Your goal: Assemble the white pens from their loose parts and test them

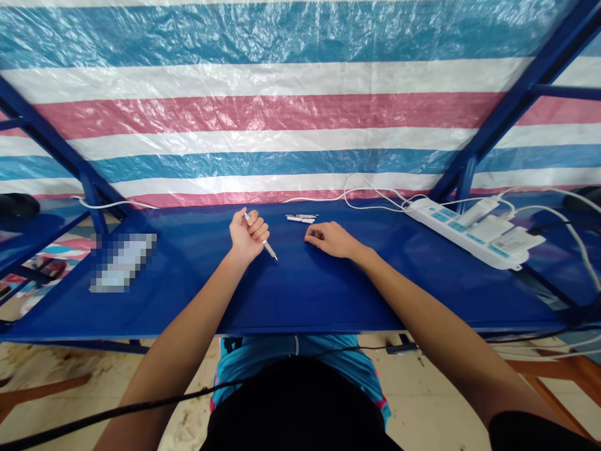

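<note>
My left hand (247, 235) is closed in a fist around a white pen (269, 248), whose tip points down and to the right over the blue table (300, 288). My right hand (331, 239) rests on the table just right of it, palm down with the fingers curled under; I cannot see anything in them. Two small white pen parts (301, 218) lie on the table just beyond and between the hands.
A white power strip (462, 233) with several chargers and white cables sits at the right. A blurred-out flat object (123, 261) lies at the left. Blue metal frame bars rise on both sides before a striped tarpaulin. A black cable crosses my lap.
</note>
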`<control>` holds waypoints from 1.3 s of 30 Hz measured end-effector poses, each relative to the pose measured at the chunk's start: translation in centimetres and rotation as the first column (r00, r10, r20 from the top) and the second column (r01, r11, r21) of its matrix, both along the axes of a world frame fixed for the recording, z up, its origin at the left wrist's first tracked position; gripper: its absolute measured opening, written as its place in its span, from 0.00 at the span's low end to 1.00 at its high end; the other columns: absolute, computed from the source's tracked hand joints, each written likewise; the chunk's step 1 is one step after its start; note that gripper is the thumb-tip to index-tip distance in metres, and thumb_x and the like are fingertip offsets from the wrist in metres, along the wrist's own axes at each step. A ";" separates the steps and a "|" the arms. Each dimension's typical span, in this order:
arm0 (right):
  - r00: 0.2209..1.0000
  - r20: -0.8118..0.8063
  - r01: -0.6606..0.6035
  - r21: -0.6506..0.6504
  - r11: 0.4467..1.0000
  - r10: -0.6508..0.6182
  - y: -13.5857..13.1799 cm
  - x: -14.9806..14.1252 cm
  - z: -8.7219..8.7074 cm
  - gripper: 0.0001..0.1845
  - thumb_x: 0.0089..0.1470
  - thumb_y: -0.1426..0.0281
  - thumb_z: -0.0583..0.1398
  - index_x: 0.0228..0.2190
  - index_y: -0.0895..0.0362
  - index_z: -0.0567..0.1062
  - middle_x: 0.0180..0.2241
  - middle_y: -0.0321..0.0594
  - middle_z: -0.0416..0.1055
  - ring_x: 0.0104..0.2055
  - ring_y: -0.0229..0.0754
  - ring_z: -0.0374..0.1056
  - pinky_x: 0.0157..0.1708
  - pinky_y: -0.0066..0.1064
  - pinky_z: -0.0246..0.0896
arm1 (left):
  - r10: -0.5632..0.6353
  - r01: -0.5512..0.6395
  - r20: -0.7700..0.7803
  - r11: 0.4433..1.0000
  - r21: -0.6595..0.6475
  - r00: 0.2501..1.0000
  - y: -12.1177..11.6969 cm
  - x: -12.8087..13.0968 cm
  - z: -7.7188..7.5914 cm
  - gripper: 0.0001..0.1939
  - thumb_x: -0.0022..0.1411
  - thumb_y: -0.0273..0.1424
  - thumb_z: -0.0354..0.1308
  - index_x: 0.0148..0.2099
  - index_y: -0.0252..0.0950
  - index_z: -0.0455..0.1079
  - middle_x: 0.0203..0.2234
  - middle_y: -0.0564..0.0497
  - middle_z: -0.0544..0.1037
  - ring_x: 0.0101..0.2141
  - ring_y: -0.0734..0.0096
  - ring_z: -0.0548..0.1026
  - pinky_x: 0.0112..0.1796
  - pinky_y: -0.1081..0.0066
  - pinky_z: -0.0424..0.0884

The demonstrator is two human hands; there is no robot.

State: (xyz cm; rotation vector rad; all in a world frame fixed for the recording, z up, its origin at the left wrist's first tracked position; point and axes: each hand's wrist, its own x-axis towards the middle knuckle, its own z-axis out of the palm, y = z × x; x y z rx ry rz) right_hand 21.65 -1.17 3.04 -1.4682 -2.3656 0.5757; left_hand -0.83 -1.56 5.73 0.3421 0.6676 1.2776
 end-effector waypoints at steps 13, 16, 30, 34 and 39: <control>1.000 -0.010 -0.012 0.010 1.000 0.012 0.1 0.1 -0.2 0.10 0.64 0.68 0.59 0.36 0.55 0.81 0.26 0.37 0.76 0.28 0.39 0.69 0.35 0.30 0.58 | -0.004 0.003 0.018 1.000 0.015 1.000 0.1 -0.1 -0.1 0.22 0.66 0.28 0.48 0.21 0.40 0.43 0.13 0.61 0.41 0.12 0.79 0.44 0.14 0.76 0.41; 1.000 -0.005 -0.010 0.010 1.000 0.010 0.1 0.1 -0.2 0.10 0.64 0.68 0.59 0.36 0.55 0.81 0.26 0.36 0.76 0.28 0.39 0.69 0.35 0.29 0.58 | -0.008 0.007 0.016 1.000 0.016 1.000 0.1 -0.1 -0.1 0.23 0.67 0.30 0.50 0.22 0.40 0.44 0.13 0.62 0.41 0.12 0.79 0.44 0.14 0.76 0.42; 0.999 -0.017 -0.034 0.033 0.999 0.034 0.3 0.3 -0.5 0.10 0.63 0.67 0.59 0.36 0.54 0.81 0.25 0.36 0.75 0.28 0.39 0.69 0.35 0.30 0.59 | -0.002 0.002 0.011 1.000 0.008 1.000 0.2 -0.1 -0.3 0.24 0.67 0.30 0.51 0.21 0.39 0.44 0.13 0.62 0.42 0.11 0.80 0.46 0.15 0.75 0.41; 0.999 -0.017 -0.028 0.016 0.999 0.029 0.2 0.2 -0.3 0.10 0.64 0.68 0.59 0.36 0.54 0.81 0.25 0.35 0.75 0.27 0.39 0.69 0.34 0.29 0.58 | -0.008 0.008 0.015 1.000 0.007 1.000 0.2 -0.1 -0.2 0.24 0.69 0.32 0.50 0.21 0.39 0.44 0.13 0.62 0.42 0.11 0.80 0.46 0.15 0.76 0.41; 1.000 -0.015 -0.017 -0.008 1.000 0.017 0.1 0.1 -0.1 0.09 0.63 0.69 0.59 0.36 0.55 0.81 0.26 0.36 0.75 0.27 0.39 0.69 0.35 0.29 0.58 | -0.007 0.007 0.011 1.000 0.009 1.000 0.2 -0.1 -0.2 0.25 0.71 0.35 0.49 0.22 0.39 0.44 0.13 0.62 0.42 0.11 0.80 0.46 0.14 0.76 0.42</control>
